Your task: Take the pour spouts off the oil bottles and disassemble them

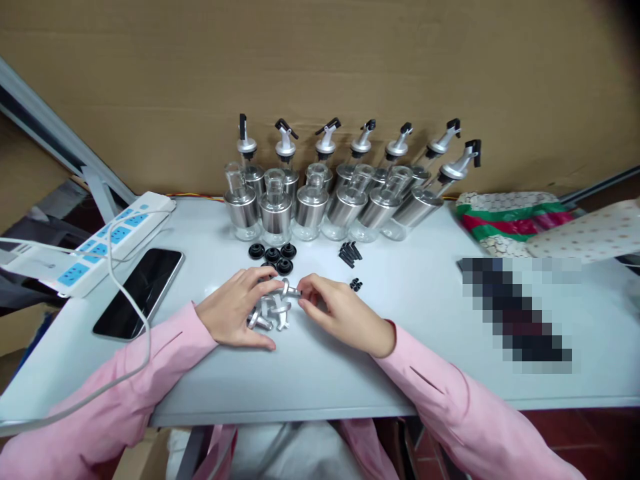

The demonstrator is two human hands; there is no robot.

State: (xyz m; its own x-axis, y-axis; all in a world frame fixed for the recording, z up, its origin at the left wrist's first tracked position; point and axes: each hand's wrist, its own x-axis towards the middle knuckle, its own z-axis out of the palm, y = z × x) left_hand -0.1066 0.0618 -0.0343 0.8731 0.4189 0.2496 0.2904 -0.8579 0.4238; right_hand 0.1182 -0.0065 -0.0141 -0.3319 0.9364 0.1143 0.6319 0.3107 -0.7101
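Observation:
My left hand rests with fingers spread around a small pile of silver pourer parts on the table. At the right of the pile, the fingertips of my right hand pinch a tiny black piece at the tip of a silver part. Black round stoppers lie just behind the pile. Several black levers and small black caps sit behind my right hand. Open-necked glass bottles stand in a row, with bottles fitted with silver pourers behind them.
A white power strip and a black phone lie at the left, crossed by a white cable. A patterned cloth is at the back right, near a pixelated dark object. Cardboard rises behind the bottles.

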